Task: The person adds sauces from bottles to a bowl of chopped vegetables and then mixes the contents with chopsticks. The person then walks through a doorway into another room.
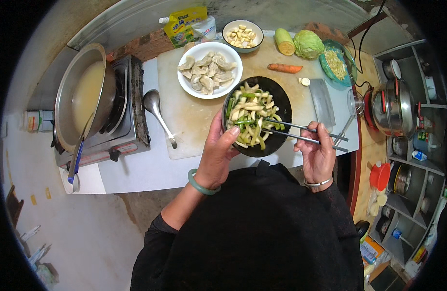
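Observation:
My left hand grips the near-left rim of a black bowl, thumb over the edge, holding it above the worktop. Pale and green vegetable strips fill the bowl's left side. Between the fingers of my right hand is a pair of dark chopsticks; their tips reach into the strips. Just beyond the bowl, a white bowl of dumplings rests on a cutting board. To the right of the black bowl lies a cleaver.
On the left, a wok of cloudy liquid sits on a gas stove, beside a ladle. Garlic cloves, a cut squash, a cabbage and a carrot lie behind. At right are a whisk and a steel pot.

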A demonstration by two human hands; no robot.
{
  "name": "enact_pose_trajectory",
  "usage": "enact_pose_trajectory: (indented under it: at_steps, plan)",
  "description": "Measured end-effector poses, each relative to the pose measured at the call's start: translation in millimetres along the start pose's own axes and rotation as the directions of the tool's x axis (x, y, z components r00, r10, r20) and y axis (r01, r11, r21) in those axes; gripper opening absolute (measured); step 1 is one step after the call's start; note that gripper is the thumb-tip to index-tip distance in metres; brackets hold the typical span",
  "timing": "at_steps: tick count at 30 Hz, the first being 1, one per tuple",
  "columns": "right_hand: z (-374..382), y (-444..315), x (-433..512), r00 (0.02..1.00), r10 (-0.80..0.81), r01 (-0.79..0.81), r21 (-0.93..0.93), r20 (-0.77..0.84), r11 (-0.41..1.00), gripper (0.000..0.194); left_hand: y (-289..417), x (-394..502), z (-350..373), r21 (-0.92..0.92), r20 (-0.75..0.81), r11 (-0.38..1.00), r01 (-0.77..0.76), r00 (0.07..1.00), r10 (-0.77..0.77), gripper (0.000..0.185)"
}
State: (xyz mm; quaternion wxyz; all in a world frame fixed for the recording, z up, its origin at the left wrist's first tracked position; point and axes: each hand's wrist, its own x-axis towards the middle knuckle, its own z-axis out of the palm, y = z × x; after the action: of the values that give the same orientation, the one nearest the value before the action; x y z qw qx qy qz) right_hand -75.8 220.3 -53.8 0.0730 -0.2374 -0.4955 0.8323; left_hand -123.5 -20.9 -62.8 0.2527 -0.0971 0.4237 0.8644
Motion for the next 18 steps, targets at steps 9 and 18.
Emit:
enact_pose_trajectory:
  at_steps: [9, 18]
  plan:
    - [22.3, -57.0, -22.9, 0.935, -0.256, 0.33, -0.341, 0.246, 0.88, 0.035, -4.2, 7.1, -24.6, -0.107, 0.066, 0.99, 0.093, 0.994, -0.086, 0.066]
    - [43.6, -33.6, -12.4, 0.954, -0.156, 0.236, -0.324, 0.254, 0.916, 0.033, -13.5, -10.8, -35.1, -0.095, 0.053, 0.992, 0.084, 0.995, -0.079, 0.065]
